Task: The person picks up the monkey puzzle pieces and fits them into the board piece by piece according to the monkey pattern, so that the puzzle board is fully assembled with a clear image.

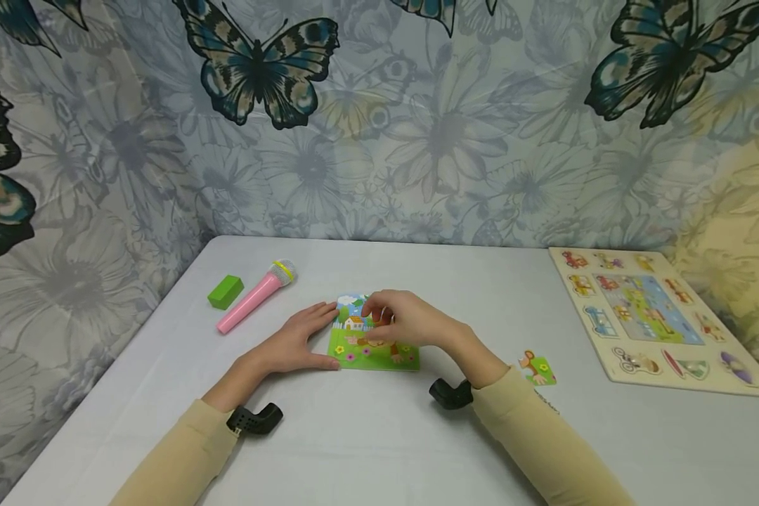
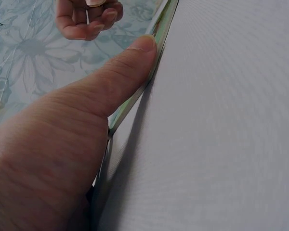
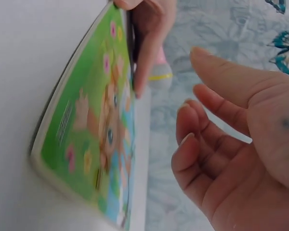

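A small picture puzzle board lies on the white table, printed with a house, grass, flowers and a brown-and-peach figure. My left hand rests at its left side, fingers straight and the thumb touching the edge. Above the board hovers my right hand, its fingers loosely bent with nothing between them in the right wrist view. The right hand hides part of the picture in the head view. A loose puzzle piece, green with a flower and part of a figure, lies beside the right forearm.
A pink toy microphone and a green block lie at the left of the table. On the right is a larger cream puzzle board with several pictured shapes. A butterfly-patterned cloth hangs behind the table.
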`<control>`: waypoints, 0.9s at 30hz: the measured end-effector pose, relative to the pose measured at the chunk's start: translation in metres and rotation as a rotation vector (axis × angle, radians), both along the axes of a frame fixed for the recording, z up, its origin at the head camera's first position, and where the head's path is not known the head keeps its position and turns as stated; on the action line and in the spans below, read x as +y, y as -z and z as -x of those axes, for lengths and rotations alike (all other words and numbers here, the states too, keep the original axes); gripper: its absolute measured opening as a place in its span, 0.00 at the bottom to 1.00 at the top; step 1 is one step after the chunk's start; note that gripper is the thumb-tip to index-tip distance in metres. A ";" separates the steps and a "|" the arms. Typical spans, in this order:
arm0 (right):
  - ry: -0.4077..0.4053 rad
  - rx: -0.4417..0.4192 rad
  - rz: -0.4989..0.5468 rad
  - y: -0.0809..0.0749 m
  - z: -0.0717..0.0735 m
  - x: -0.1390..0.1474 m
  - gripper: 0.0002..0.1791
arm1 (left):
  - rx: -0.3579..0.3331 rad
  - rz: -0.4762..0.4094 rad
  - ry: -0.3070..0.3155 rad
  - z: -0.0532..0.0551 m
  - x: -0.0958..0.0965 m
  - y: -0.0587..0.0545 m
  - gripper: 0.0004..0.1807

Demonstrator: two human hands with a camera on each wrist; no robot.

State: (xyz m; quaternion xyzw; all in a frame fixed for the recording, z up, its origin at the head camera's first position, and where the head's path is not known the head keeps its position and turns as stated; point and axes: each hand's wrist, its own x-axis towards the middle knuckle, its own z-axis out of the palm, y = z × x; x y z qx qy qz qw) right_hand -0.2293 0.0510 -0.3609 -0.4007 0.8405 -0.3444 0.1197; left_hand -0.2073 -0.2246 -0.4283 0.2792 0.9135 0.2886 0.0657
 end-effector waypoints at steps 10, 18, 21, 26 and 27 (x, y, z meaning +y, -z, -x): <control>0.017 -0.006 0.031 -0.001 -0.002 0.041 0.17 | 0.013 0.012 0.002 0.000 0.000 0.000 0.56; 0.038 -0.019 -0.008 0.001 -0.009 0.080 0.19 | 0.019 0.016 0.007 0.000 0.000 0.000 0.56; 0.051 -0.026 -0.020 0.003 -0.010 0.095 0.20 | 0.024 0.013 0.005 0.000 0.000 -0.001 0.56; 0.088 -0.068 -0.043 0.008 -0.017 0.123 0.20 | 0.021 0.017 0.003 0.000 0.001 0.000 0.56; 0.097 -0.081 -0.051 0.009 -0.020 0.127 0.20 | 0.020 0.018 0.002 0.000 0.001 -0.001 0.56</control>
